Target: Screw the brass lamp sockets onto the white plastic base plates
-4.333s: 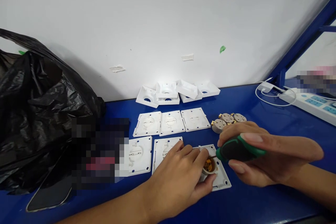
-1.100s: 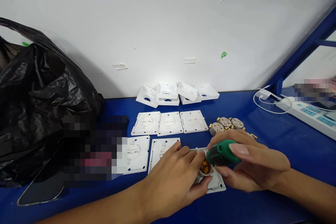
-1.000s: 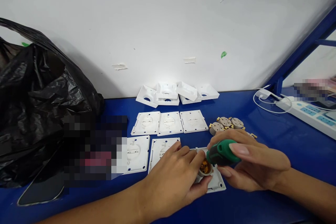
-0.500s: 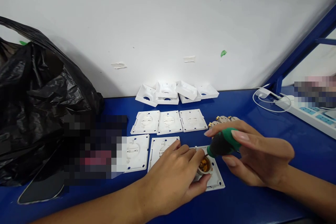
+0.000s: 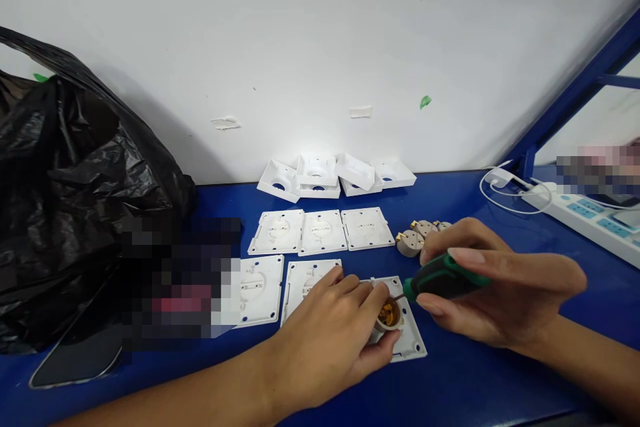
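My left hand [image 5: 345, 327] is closed round a lamp socket [image 5: 389, 317], a round cup with brass contacts inside. The socket sits on a square white base plate [image 5: 414, 341] on the blue table, partly covered by my fingers. In my right hand [image 5: 505, 287] is a screwdriver [image 5: 445, 278] with a green and black handle, held between thumb and fingers. Its handle leans to the right, and the thin shaft points at the socket's rim by my left fingertips. Whether the tip touches a screw I cannot tell.
More white base plates [image 5: 321, 230] lie in two rows. Behind them, square white covers [image 5: 317, 173] lean by the wall. Several lamp sockets [image 5: 411, 242] stand beyond my right hand. A black plastic bag [image 5: 90, 167] fills the left; a power strip [image 5: 590, 213] lies at right.
My right hand has moved right, tilting the screwdriver handle lower and away from the socket, so more of the shaft and the sockets behind shows. My left hand stays in place.
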Demonstrator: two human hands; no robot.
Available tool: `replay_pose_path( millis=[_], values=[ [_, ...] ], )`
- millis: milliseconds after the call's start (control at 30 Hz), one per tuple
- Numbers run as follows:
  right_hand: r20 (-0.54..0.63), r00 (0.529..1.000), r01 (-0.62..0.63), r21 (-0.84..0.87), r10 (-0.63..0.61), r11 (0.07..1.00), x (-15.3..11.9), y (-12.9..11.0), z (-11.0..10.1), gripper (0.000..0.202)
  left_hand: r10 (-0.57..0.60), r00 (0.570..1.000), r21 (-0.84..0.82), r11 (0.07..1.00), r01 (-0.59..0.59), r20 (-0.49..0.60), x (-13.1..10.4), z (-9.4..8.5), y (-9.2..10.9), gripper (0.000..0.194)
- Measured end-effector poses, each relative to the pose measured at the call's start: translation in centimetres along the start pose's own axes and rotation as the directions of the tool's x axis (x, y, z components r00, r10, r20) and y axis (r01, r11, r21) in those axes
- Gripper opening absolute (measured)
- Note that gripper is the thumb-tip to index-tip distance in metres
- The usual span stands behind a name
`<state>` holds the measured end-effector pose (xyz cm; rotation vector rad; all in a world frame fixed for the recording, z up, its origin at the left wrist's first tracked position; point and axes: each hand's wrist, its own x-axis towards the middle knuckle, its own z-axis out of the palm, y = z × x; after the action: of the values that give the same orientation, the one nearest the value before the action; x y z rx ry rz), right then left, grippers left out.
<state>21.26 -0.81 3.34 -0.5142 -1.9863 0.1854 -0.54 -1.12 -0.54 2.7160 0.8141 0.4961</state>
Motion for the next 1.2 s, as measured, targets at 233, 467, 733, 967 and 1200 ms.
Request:
replay_pose_path(
  millis=[233,467,733,967,1200],
  values=[
    [-0.011,0.997,0.082,0.075,-0.081,0.994,-0.1,0.8,0.8,0.07,-0.012,1.0,-0.008,1.0,0.012,0.022,-0.1,0.0,-0.1,0.017],
    [-0.019,0.998,0.067,0.074,-0.065,0.995,-0.6,0.8,1.1,0.066,-0.002,1.0,-0.003,1.0,0.002,0.004,-0.2,0.2,-0.1,0.017],
    [0.04,0.996,0.081,0.074,-0.084,0.994,-0.5,1.1,0.9,0.062,-0.028,0.999,-0.024,0.999,0.028,0.022,-0.1,0.1,0.0,0.016],
    [0.087,0.993,0.071,0.07,-0.077,0.995,-0.5,0.8,1.1,0.07,-0.047,0.998,-0.063,0.997,0.05,0.038,-0.2,0.0,0.1,0.02],
    [0.039,0.995,0.088,0.006,-0.089,0.996,0.2,0.4,0.8,0.07,-0.033,0.999,-0.03,0.999,0.033,0.02,-0.3,0.1,0.0,0.017]
  ],
)
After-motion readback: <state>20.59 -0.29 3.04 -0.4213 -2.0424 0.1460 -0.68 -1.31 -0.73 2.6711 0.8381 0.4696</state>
